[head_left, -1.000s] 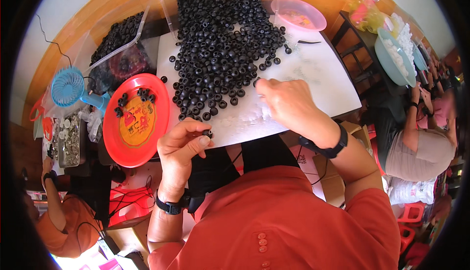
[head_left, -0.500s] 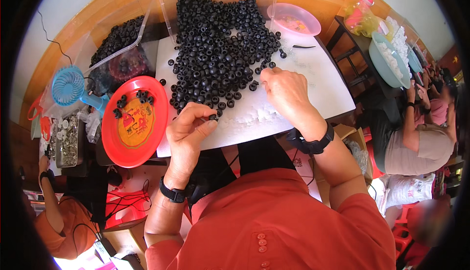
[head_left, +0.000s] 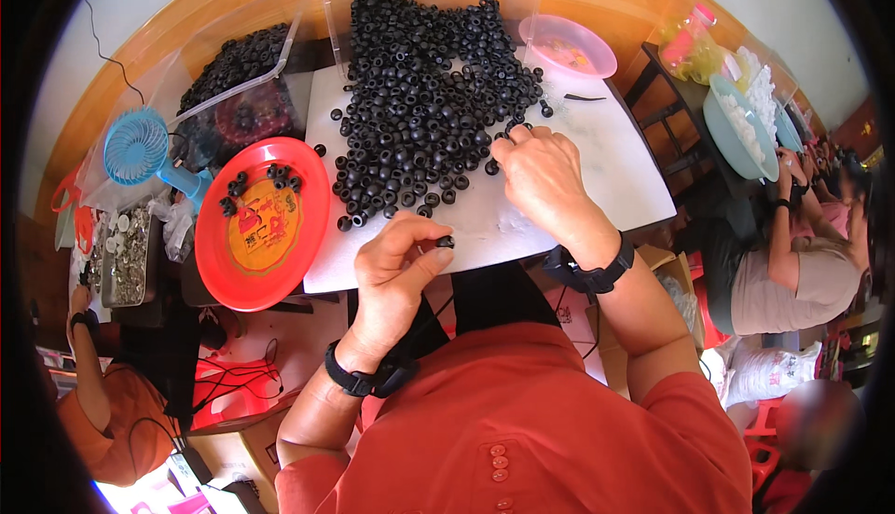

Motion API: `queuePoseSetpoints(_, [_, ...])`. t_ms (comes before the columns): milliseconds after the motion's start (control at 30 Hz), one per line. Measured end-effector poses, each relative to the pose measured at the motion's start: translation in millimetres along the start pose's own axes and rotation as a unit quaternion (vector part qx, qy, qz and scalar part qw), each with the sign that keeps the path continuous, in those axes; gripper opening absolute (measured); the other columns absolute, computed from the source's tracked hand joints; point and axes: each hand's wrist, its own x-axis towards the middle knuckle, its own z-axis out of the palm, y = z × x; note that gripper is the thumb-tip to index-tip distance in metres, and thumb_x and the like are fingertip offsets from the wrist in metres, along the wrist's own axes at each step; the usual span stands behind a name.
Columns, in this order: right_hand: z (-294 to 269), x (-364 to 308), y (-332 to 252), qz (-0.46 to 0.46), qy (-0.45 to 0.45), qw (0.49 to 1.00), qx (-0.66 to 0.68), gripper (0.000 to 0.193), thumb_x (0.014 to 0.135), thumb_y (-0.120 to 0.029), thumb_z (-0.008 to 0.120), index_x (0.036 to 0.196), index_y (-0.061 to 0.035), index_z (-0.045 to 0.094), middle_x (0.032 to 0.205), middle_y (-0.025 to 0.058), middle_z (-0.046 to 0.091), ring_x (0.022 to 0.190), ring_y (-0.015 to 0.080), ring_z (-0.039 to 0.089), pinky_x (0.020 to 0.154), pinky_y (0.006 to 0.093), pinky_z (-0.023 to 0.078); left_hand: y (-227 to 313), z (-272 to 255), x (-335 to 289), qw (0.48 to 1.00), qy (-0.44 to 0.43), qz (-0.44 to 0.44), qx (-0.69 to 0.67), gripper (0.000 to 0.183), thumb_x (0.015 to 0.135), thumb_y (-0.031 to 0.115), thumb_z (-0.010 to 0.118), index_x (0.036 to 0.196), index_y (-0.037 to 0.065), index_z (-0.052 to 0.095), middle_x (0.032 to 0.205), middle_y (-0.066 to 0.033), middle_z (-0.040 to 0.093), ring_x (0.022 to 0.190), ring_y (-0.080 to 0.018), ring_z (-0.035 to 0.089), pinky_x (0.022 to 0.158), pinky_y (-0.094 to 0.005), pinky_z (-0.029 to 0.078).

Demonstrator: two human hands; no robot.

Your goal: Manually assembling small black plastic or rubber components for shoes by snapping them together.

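Note:
My left hand (head_left: 396, 258) is in front of the pile, over the table's near edge. Its thumb and index finger pinch a small black bead (head_left: 446, 242) with a hole in it. To the right, my right hand (head_left: 545, 174) rests low at the right border of the heap of black beads (head_left: 410, 113), fingers bent and drawn together. Its fingertips touch or nearly touch loose beads there; whatever they hold is hidden. The heap spreads over a white tabletop (head_left: 625, 178). Several beads joined in small clusters lie on a red plate (head_left: 210, 253) at the left.
A clear bin (head_left: 280, 71) of black pieces and a blue fan (head_left: 135, 146) stand left. Right of the heap are a pink bowl (head_left: 597, 57) and a thin dark tool (head_left: 585, 97). A light-blue basin (head_left: 727, 137) holds white pieces. Other people work on both sides.
My left hand has moved right and slightly toward me, away from the pile, still pinching the bead. The right hand stays by the heap's edge, its fingers turned slightly. The whole view has shifted a little.

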Motion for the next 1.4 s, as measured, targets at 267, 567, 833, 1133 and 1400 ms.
queuePoseSetpoints(267, [5.2, 1.1, 3.5, -0.038, 0.013, 0.999, 0.004, 0.016, 0.072, -0.006, 0.064, 0.086, -0.0074, 0.071, 0.085, 0.0089, 0.064, 0.087, 0.0284, 0.061, 0.073, 0.0412, 0.045, 5.5, 10.9, 7.3, 0.996, -0.031, -0.056, -0.069, 0.019, 0.085, -0.006, 0.068, 0.103, 0.0, 0.069, 0.093, -0.0002, 0.059, 0.069, -0.0059, 0.052, 0.058, -0.0198, 0.041])
queuePoseSetpoints(567, [7.4, 1.3, 4.3, -0.024, 0.006, 0.999, 0.025, 0.013, 0.073, -0.004, 0.064, 0.084, -0.006, 0.07, 0.088, 0.009, 0.066, 0.091, 0.0286, 0.06, 0.077, 0.0416, 0.043, 5.9, 2.6, 11.5, 0.973, -0.009, -0.185, -0.136, 0.016, 0.091, -0.001, 0.064, 0.106, -0.001, 0.07, 0.086, -0.0028, 0.065, 0.067, -0.0087, 0.057, 0.054, -0.0203, 0.044])
queuePoseSetpoints(833, [18.2, 1.8, 10.5, -0.031, 0.019, 0.998, 0.058, 0.012, 0.074, -0.004, 0.062, 0.084, -0.0051, 0.069, 0.091, 0.0089, 0.066, 0.094, 0.0282, 0.06, 0.081, 0.0399, 0.045, 5.9, 5.5, 11.6, 0.972, -0.001, -0.187, -0.141, 0.02, 0.092, 0.0, 0.062, 0.111, 0.0, 0.069, 0.083, -0.0036, 0.064, 0.064, -0.0089, 0.055, 0.057, -0.0212, 0.047])
queuePoseSetpoints(1133, [9.0, 1.4, 3.9, -0.051, -0.004, 0.998, 0.047, 0.01, 0.075, -0.004, 0.062, 0.083, -0.0032, 0.068, 0.09, 0.0108, 0.065, 0.093, 0.0293, 0.061, 0.081, 0.0403, 0.046, 5.8, 2.8, 9.2, 0.97, 0.009, -0.174, -0.172, 0.02, 0.092, -0.002, 0.061, 0.11, -0.001, 0.069, 0.085, -0.0044, 0.065, 0.069, -0.0092, 0.058, 0.056, -0.0213, 0.047])
queuePoseSetpoints(1400, [10.2, -0.6, 5.0, -0.062, 0.008, 0.997, 0.046, 0.009, 0.073, -0.001, 0.062, 0.081, -0.0016, 0.066, 0.089, 0.0124, 0.064, 0.089, 0.0317, 0.061, 0.079, 0.0416, 0.047, 7.2, 4.7, 10.0, 0.969, 0.013, -0.17, -0.179, 0.019, 0.093, -0.003, 0.06, 0.11, -0.005, 0.067, 0.092, -0.0094, 0.067, 0.074, -0.0135, 0.063, 0.055, -0.0237, 0.049])
